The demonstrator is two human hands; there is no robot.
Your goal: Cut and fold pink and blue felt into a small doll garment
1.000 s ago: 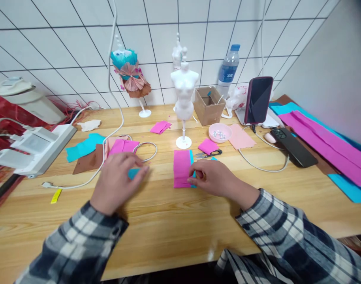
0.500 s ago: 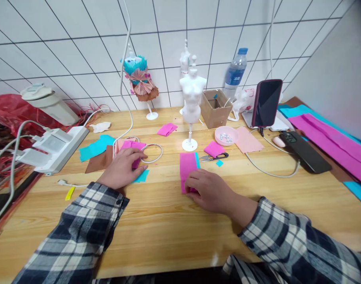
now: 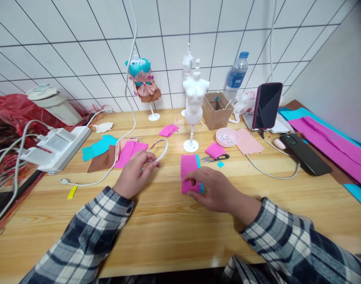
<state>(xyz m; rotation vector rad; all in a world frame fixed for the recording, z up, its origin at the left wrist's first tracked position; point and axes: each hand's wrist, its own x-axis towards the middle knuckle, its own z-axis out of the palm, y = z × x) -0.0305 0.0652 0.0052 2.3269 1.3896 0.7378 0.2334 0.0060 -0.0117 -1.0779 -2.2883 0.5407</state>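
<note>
My left hand [image 3: 137, 171] has its thumb and fingers closed on a thin white ring [image 3: 165, 149] that looks like a narrow roll of tape, tilted up off the table. Beside that hand lies a pink crepe-paper piece [image 3: 130, 152], partly covered by it. My right hand [image 3: 213, 189] hovers over or rests on a pink paper strip [image 3: 188, 163] with a blue strip [image 3: 198, 161] along its right edge. Its thumb and index finger are apart, with nothing between them; the other fingers are mostly hidden. Just beyond lie small snips [image 3: 214, 158] and a folded pink piece [image 3: 215, 150].
A white mannequin [image 3: 195, 98] stands behind the strip, with a dressed one [image 3: 145, 85] farther left. A pink bowl [image 3: 228, 137] of beads, a cardboard box [image 3: 216, 114] and phones [image 3: 306, 154] are at right. A white cable [image 3: 125, 94] hangs down at left beside a power strip [image 3: 68, 148].
My left hand has moved right, off the pink piece, and has picked up the white ring, which lay flat before. My right thumb and index finger have spread apart over the pink strip.
</note>
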